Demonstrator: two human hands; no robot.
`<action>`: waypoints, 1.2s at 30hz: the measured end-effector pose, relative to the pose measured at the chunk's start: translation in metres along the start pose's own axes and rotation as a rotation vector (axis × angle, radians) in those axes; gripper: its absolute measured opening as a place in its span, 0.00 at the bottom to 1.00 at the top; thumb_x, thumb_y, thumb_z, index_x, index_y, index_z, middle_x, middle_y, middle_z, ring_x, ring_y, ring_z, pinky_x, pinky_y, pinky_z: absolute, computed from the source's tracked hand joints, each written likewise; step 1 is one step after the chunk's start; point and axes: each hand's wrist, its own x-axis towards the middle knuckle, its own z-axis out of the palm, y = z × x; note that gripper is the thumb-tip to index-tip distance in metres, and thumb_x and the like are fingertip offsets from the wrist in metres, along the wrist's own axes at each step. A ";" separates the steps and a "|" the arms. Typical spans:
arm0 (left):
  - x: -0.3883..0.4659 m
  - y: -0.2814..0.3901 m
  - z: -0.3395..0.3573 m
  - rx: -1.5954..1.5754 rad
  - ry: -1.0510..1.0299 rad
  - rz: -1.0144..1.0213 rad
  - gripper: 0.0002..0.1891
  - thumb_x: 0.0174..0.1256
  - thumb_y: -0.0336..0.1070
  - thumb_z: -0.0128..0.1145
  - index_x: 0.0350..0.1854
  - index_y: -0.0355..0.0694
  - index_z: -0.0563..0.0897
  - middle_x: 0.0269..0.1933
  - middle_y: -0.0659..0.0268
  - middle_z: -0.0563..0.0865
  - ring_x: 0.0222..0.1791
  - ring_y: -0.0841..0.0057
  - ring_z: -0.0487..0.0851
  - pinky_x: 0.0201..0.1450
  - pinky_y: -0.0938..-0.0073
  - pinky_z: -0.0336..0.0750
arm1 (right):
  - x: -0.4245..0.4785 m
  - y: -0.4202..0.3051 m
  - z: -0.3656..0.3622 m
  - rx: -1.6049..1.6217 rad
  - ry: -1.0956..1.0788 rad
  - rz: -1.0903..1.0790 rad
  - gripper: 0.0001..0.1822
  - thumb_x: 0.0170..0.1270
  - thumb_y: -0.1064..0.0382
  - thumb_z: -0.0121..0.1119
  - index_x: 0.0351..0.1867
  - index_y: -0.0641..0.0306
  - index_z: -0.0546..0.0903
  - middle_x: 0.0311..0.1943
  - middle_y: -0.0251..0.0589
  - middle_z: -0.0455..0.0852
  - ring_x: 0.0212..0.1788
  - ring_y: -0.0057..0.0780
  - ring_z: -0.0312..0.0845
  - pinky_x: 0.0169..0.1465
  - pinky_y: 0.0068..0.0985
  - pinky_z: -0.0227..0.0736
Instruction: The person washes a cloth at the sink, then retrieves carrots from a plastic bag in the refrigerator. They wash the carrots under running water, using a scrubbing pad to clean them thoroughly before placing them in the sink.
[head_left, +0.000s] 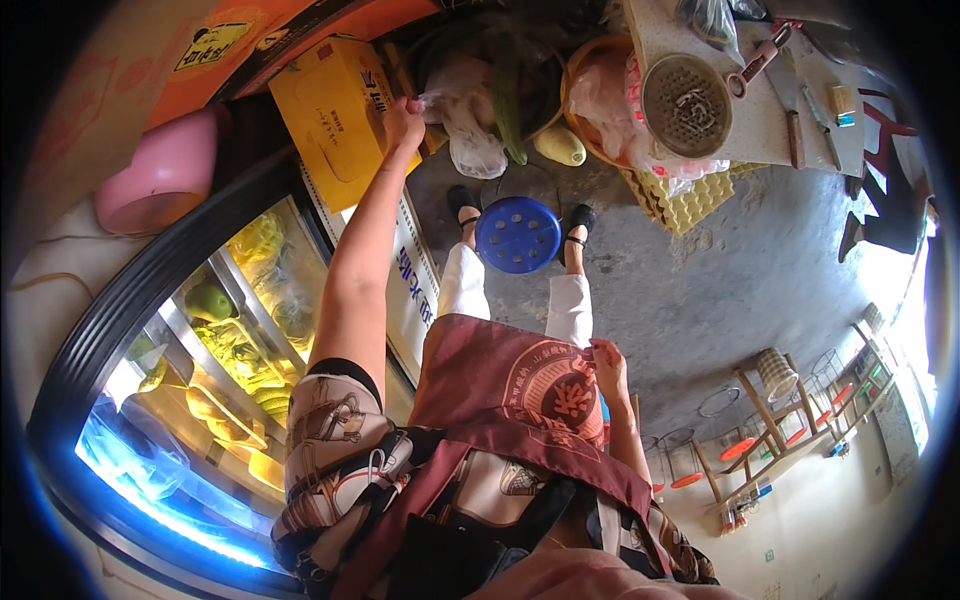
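My left hand (405, 124) reaches out beside a yellow cardboard box (319, 127), its fingers closed on the gathered end of a clear plastic bag (474, 139). Beside the bag, a long green gourd-like vegetable (507, 101) hangs over the rim of a dark basket, and a pale, oblong vegetable (559, 145) lies near it. My right hand (611, 369) is low at my side, with its fingertips pinching the edge of my maroon printed apron (499, 367). The fingers of both hands are partly hidden.
A blue round stool (518, 234) stands between my feet. To the left is a lit glass display fridge (161, 277) holding produce. A table (757, 135) at upper right bears a metal strainer (686, 105), scissors (759, 61) and knives. Egg trays (694, 201) lie below; stools and a wooden frame stand farther right.
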 end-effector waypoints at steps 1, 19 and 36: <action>-0.004 0.000 0.002 -0.027 0.025 -0.026 0.06 0.63 0.28 0.51 0.33 0.34 0.81 0.33 0.52 0.87 0.38 0.58 0.86 0.44 0.63 0.78 | -0.001 0.002 0.000 -0.052 0.005 0.002 0.13 0.72 0.66 0.49 0.51 0.69 0.81 0.40 0.40 0.86 0.40 0.24 0.83 0.45 0.23 0.80; -0.064 0.109 -0.087 -0.588 -0.037 -0.171 0.13 0.77 0.41 0.47 0.33 0.40 0.75 0.27 0.74 0.73 0.25 0.87 0.70 0.24 0.81 0.66 | 0.001 -0.007 -0.008 -0.057 -0.006 -0.036 0.13 0.73 0.68 0.48 0.52 0.70 0.80 0.38 0.40 0.86 0.40 0.23 0.82 0.46 0.22 0.78; 0.023 0.129 -0.040 -0.126 -0.218 0.299 0.15 0.70 0.41 0.51 0.37 0.31 0.79 0.30 0.54 0.82 0.31 0.64 0.81 0.40 0.63 0.75 | 0.008 0.000 0.002 -0.005 -0.035 -0.003 0.13 0.73 0.68 0.48 0.51 0.71 0.80 0.35 0.36 0.85 0.35 0.18 0.78 0.38 0.17 0.74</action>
